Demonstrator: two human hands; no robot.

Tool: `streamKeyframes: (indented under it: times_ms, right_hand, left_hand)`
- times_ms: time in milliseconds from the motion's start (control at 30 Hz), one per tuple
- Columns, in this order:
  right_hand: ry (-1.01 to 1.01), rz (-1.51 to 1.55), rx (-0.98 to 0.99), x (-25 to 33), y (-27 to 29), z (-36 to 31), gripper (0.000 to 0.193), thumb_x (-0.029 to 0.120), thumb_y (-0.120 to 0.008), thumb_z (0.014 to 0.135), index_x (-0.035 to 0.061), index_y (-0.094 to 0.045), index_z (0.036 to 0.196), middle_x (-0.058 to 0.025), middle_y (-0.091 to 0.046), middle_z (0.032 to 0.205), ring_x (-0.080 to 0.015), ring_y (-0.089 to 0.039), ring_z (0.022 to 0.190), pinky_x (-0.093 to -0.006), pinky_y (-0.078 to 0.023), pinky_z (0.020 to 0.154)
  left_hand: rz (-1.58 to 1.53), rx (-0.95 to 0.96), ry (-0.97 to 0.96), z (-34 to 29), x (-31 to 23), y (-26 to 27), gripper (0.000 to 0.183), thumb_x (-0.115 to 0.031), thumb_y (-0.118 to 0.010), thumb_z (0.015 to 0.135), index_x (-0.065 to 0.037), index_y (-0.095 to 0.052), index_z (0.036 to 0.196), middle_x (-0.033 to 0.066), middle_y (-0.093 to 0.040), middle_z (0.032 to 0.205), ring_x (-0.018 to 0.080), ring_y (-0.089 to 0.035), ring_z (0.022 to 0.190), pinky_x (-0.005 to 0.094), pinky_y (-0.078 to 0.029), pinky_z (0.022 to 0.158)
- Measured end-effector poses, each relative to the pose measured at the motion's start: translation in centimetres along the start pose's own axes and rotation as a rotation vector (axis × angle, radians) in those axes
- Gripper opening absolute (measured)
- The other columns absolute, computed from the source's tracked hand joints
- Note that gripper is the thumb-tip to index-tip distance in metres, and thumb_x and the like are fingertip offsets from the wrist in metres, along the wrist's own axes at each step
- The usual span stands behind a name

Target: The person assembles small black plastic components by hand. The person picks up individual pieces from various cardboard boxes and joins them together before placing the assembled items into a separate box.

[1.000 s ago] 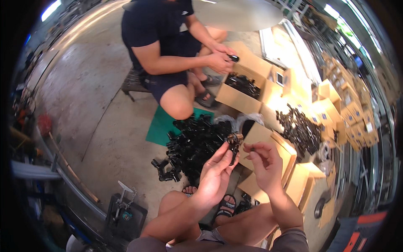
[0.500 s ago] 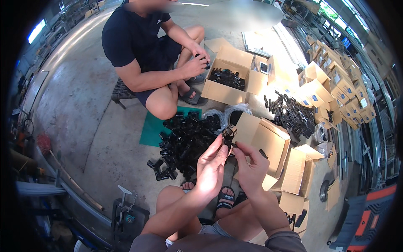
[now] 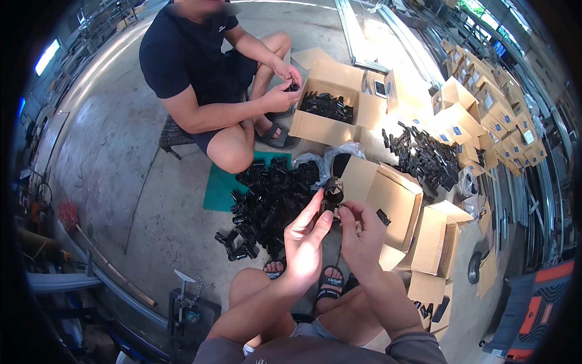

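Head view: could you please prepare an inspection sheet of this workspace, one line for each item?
Surface: concrete floor; green mat partly beneath the pile of black fittings.
Job's things: one black ring-ended fitting, raised off the floor.
Clutter: open cardboard boxes, translucent plastic wrapping.
Grippers: left hand holds the ring-ended fitting; right hand at its side, grip unclear.
Cables: dark coil at right; whether cable, unclear.
Surroundings: seated co-worker handling a black part; stacked cartons at right.

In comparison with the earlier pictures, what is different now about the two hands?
The right hand has moved left, toward the left hand; its fingertips are now at the black part, below its ring. What they pinch is unclear. The left hand still holds that part; the black heap and green sheet stayed.
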State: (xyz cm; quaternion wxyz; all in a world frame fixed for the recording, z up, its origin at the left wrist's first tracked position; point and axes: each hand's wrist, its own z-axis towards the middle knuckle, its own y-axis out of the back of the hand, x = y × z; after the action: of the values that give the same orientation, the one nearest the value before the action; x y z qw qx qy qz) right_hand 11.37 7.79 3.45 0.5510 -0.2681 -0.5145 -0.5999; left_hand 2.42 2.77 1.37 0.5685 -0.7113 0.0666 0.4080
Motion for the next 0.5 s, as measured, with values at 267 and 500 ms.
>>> streamKeyframes:
  times_ms: [267,500]
  right_hand:
    - [0.091,-0.143,0.087,0.1,0.7,0.5,0.013,0.012,-0.061,0.094,0.0015,-0.063,0.101,-0.0135,-0.062,0.084,-0.0293,-0.062,0.077,-0.0386,-0.049,0.067]
    - [0.169,-0.221,0.110,-1.3,1.0,0.6,0.015,0.013,-0.064,0.090,0.0027,-0.062,0.101,-0.0139,-0.063,0.085,-0.0306,-0.063,0.075,-0.0381,-0.050,0.066]
  left_hand:
    - [-0.007,0.043,-0.007,-0.2,0.0,-0.3,0.045,0.003,-0.056,0.097,0.000,-0.049,0.142,0.0108,-0.063,0.128,0.0140,-0.060,0.111,0.0299,-0.045,0.101]
    - [0.009,0.049,0.036,-0.2,0.2,-0.2,0.045,0.004,-0.056,0.097,0.001,-0.050,0.141,0.0117,-0.060,0.133,0.0152,-0.058,0.118,0.0297,-0.043,0.104]
